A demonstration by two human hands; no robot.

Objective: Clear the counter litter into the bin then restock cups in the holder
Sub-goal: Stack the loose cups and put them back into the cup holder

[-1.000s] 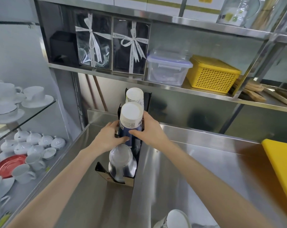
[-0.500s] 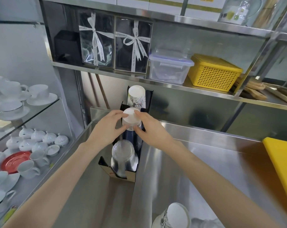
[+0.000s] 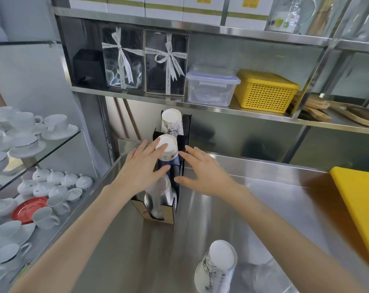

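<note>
Left hand (image 3: pixel 140 168): fingers spread, resting against white paper cup stack (image 3: pixel 167 150) seated upside down in middle slot of black cardboard cup holder (image 3: pixel 158 210) on steel tabletop (image 3: pixel 263 208). Right hand (image 3: pixel 202 172): open, empty, just beside holder.

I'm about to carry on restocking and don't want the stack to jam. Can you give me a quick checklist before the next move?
1. Middle cup stack seated in the cup holder: cannot tell; its base still stands above the slot.
2. Left hand steadying it: ok, fingers rest on the base.
3. Right hand free for the next stack: ok, open and off the cups.
4. Next stack within reach: ok, the printed paper cups stand upside down on the counter near you.
5. Front slot: not ok for more, the clear cups already fill it.
6. Rear slot: ok, the rear paper cup stack sits upright.
</note>
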